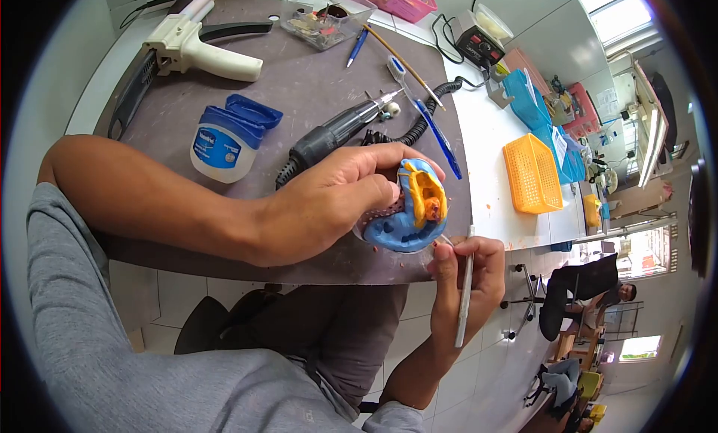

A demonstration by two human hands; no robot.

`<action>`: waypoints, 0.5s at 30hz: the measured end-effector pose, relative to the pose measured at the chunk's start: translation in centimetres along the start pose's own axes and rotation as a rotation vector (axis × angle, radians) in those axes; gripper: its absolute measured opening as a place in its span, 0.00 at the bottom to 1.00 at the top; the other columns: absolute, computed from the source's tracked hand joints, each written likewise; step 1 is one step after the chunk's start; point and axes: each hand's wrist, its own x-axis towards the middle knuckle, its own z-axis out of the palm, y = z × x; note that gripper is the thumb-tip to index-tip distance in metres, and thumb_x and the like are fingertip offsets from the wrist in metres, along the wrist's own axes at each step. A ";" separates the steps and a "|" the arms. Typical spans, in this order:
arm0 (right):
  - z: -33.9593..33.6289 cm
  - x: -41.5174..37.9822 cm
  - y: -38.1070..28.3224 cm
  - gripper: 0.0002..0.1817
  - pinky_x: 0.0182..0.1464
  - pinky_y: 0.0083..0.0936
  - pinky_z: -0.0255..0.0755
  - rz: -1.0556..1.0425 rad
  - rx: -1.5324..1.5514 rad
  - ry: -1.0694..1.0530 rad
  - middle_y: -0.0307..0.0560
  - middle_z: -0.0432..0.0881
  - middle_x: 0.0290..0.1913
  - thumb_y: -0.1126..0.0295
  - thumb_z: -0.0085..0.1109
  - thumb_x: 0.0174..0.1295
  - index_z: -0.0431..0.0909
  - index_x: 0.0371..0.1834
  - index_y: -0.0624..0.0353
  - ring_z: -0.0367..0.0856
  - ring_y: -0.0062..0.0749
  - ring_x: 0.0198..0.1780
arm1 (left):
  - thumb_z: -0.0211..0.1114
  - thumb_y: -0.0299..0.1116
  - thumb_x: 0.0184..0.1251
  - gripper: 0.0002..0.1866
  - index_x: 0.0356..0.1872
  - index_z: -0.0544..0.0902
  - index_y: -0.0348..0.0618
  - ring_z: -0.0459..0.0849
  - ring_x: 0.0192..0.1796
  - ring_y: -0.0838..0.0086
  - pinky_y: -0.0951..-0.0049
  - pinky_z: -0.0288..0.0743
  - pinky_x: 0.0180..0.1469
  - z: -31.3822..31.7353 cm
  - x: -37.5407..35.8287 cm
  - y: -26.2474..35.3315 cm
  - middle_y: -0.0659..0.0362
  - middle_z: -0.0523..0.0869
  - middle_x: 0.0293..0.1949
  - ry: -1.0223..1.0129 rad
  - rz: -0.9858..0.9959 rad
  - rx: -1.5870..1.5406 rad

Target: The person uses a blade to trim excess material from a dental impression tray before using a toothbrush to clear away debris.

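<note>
My left hand (329, 197) is closed around a dental impression (400, 227), fingers behind it and thumb on its near side. Blue material fills the perforated tray, with a yellow and orange layer inside the arch. In my right hand (471, 276) is a slim metal hand tool (465, 302), its handle lying across the fingers. The thumb and fingertips come together close to the impression's lower right edge, and the tool's working end is mostly hidden there. Small orange crumbs lie on the brown mat (299, 89) around the impression.
A dispensing gun (187, 51), a petroleum jelly jar (224, 145), and a handpiece (336, 130) with coiled cord lie beyond my left arm. Farther back are a toothbrush (437, 134), a pen (357, 48) and a clear box (321, 22). A yellow basket (532, 175) stands right; a person (591, 298) sits beyond.
</note>
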 end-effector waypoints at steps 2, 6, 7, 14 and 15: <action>-0.1 0.9 -0.4 0.11 0.33 0.14 0.71 0.044 0.080 -0.011 0.43 0.80 0.31 0.76 0.67 0.61 0.70 0.36 0.61 0.77 0.18 0.29 | 0.50 0.34 0.72 0.25 0.67 0.64 0.34 0.75 0.64 0.71 0.69 0.67 0.68 0.1 0.0 0.1 0.51 0.77 0.59 0.004 -0.017 0.012; -1.4 3.7 -1.2 0.13 0.29 0.13 0.69 0.057 0.118 -0.007 0.42 0.79 0.28 0.76 0.67 0.61 0.69 0.35 0.59 0.77 0.17 0.27 | 0.51 0.36 0.74 0.23 0.65 0.67 0.35 0.76 0.62 0.73 0.68 0.69 0.67 0.3 -0.2 0.1 0.53 0.78 0.57 0.032 -0.100 -0.029; -1.6 4.5 -1.4 0.13 0.29 0.13 0.70 0.050 0.132 -0.037 0.42 0.79 0.28 0.75 0.68 0.61 0.68 0.34 0.59 0.77 0.17 0.27 | 0.51 0.36 0.74 0.23 0.65 0.67 0.35 0.76 0.62 0.73 0.68 0.69 0.67 0.3 -0.1 0.1 0.53 0.78 0.57 0.026 -0.097 -0.027; -1.4 8.5 -2.8 0.16 0.30 0.12 0.71 0.046 0.141 -0.193 0.40 0.79 0.27 0.73 0.72 0.57 0.69 0.35 0.60 0.77 0.16 0.28 | 0.58 0.45 0.75 0.22 0.56 0.76 0.37 0.79 0.51 0.82 0.80 0.74 0.51 0.2 0.0 0.3 0.59 0.82 0.50 0.007 -0.139 0.066; -1.0 8.7 -3.4 0.16 0.30 0.12 0.71 0.041 0.128 -0.220 0.40 0.78 0.27 0.73 0.72 0.57 0.69 0.35 0.60 0.77 0.16 0.28 | 0.59 0.43 0.74 0.19 0.54 0.76 0.37 0.79 0.48 0.84 0.82 0.73 0.47 0.1 0.0 0.2 0.59 0.83 0.49 -0.019 -0.122 0.148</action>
